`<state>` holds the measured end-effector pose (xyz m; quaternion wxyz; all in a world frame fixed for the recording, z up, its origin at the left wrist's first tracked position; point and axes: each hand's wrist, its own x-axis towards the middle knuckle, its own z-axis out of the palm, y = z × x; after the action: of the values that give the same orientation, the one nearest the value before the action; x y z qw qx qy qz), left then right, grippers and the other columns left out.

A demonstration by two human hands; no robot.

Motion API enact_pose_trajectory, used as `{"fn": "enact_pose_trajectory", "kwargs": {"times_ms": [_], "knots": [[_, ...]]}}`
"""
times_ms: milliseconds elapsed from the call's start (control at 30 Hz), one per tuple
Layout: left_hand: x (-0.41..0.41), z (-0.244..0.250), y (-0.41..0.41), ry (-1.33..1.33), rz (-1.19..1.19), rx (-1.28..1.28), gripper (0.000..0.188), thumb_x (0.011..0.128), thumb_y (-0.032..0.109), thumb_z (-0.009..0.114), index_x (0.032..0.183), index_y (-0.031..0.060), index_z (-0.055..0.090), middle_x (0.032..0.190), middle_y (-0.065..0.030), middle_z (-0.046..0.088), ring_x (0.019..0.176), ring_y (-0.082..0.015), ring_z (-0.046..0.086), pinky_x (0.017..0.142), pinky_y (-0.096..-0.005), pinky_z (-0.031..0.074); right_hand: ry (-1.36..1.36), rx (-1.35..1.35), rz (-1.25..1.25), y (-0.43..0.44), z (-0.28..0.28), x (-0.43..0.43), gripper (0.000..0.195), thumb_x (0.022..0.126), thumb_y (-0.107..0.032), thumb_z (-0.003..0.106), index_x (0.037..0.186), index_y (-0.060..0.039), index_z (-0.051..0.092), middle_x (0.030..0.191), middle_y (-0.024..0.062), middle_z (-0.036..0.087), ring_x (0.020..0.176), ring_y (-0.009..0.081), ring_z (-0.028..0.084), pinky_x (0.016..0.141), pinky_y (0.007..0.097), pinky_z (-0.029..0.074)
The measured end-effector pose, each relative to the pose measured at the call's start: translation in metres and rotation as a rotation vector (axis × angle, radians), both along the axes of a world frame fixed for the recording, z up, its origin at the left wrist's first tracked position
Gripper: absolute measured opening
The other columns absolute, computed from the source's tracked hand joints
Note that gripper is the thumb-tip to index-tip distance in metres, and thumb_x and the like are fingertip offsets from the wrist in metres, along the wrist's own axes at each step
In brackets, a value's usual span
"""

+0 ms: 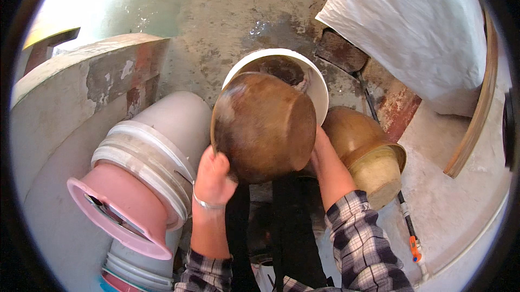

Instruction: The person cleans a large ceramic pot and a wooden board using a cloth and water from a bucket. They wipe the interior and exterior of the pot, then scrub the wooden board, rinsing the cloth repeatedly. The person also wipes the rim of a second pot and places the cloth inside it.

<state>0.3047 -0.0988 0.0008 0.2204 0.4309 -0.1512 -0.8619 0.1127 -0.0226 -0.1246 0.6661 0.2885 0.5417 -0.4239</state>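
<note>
A brown basin (260, 129) is tipped on its side in front of me, its underside towards me and its mouth turned away. My left hand (214, 174), with a bangle at the wrist, grips the rim at the lower left. Against the right side of the base is my right hand (319, 139), its fingers hidden behind the basin. Just beyond, partly covered by the basin, stands a round white bucket (323, 85). Something dark shows inside it, too unclear to name. Whether the basin touches the bucket cannot be told.
Left, several stacked plastic buckets (170, 113) hold a pink plastic tub (122, 198) beside a low plastered wall (113, 73). Right, another brown basin (353, 133) leans over a yellowish tub (375, 174). A pipe with an orange valve handle (414, 248) and a white sheet (406, 28) lie beyond.
</note>
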Motion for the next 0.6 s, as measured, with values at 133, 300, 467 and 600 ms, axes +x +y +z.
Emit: {"fn": "enact_pose_trajectory", "kwargs": {"times_ms": [133, 300, 467, 600], "knots": [[0.026, -0.031, -0.014, -0.024, 0.012, 0.023, 0.055, 0.09, 0.029, 0.063, 0.131, -0.0039, 0.045, 0.129, -0.0149, 0.055, 0.116, -0.0282, 0.055, 0.098, -0.043, 0.045, 0.177, -0.242, 0.204, -0.013, -0.04, -0.005, 0.033, 0.093, -0.026, 0.054, 0.115, -0.0016, 0.059, 0.106, 0.0103, 0.063, 0.092, 0.0243, 0.062, 0.078, 0.0359, 0.049], [0.025, -0.037, 0.004, -0.066, 0.029, -0.048, 0.051, 0.087, 0.023, 0.068, 0.126, -0.0035, 0.05, 0.125, -0.013, 0.058, 0.113, -0.0267, 0.057, 0.098, -0.041, 0.045, 1.166, -0.567, 1.55, 0.003, -0.149, -0.027, 0.033, 0.086, -0.023, 0.06, 0.114, -0.0052, 0.063, 0.114, 0.0162, 0.06, 0.101, 0.0363, 0.056, 0.091, 0.044, 0.044], [0.037, -0.021, 0.005, -0.24, -0.014, -0.142, 0.048, 0.082, 0.022, 0.074, 0.12, -0.002, 0.057, 0.12, -0.0108, 0.062, 0.111, -0.0238, 0.057, 0.097, -0.0381, 0.043, 1.479, -0.221, 1.358, -0.034, -0.113, -0.002, 0.042, 0.083, -0.025, 0.065, 0.122, -0.0124, 0.058, 0.137, 0.0204, 0.04, 0.127, 0.0415, 0.037, 0.101, 0.0504, 0.037], [0.017, -0.02, 0.01, -0.174, 0.009, -0.114, 0.038, 0.084, 0.011, 0.071, 0.118, -0.0008, 0.059, 0.116, -0.0065, 0.063, 0.106, -0.0167, 0.057, 0.095, -0.0325, 0.043, 1.133, -0.047, 1.619, -0.011, -0.147, 0.012, 0.052, 0.077, -0.015, 0.069, 0.124, -0.0061, 0.049, 0.133, 0.0243, 0.044, 0.123, 0.0404, 0.043, 0.095, 0.0504, 0.043]]}}
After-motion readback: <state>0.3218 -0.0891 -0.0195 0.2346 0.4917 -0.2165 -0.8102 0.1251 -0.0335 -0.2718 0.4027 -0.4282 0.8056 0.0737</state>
